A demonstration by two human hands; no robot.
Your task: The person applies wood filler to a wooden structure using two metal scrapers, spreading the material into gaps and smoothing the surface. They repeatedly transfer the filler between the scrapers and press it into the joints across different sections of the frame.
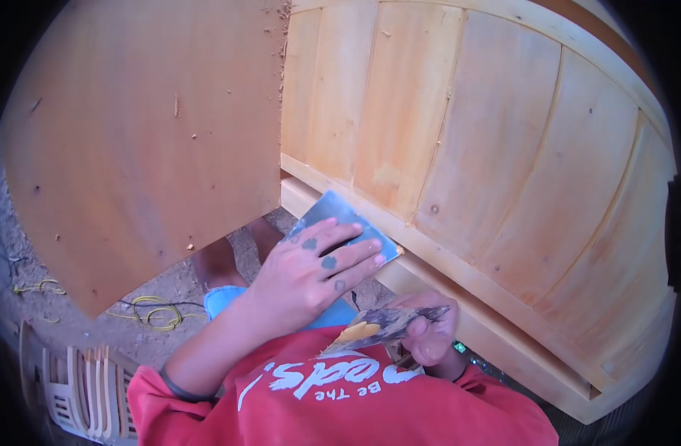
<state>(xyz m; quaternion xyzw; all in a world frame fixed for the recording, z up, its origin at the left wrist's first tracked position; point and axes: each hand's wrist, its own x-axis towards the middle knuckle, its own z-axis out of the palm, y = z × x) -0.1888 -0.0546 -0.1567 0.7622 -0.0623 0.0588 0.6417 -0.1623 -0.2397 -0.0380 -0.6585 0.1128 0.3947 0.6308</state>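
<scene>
My left hand (303,271) is spread over a flat metal scraper blade (331,208), fingers pressed on its upper face. The blade's far right corner carries a little orange putty and meets the lower rail of the pale wooden panel (496,134). Close to my red shirt, my right hand (433,323) grips a stained, dark-smeared putty board (392,325) with its thumb on top. A dab of orange-yellow putty (359,331) lies on that board. My right fingers are partly hidden under it.
A brown wooden board (154,134) stands at the left, with shavings (284,44) along its edge. A slot runs beneath the panel's lower rail. Yellow cord (158,314) lies on the dirt ground, and curved wooden slats (95,390) sit at lower left.
</scene>
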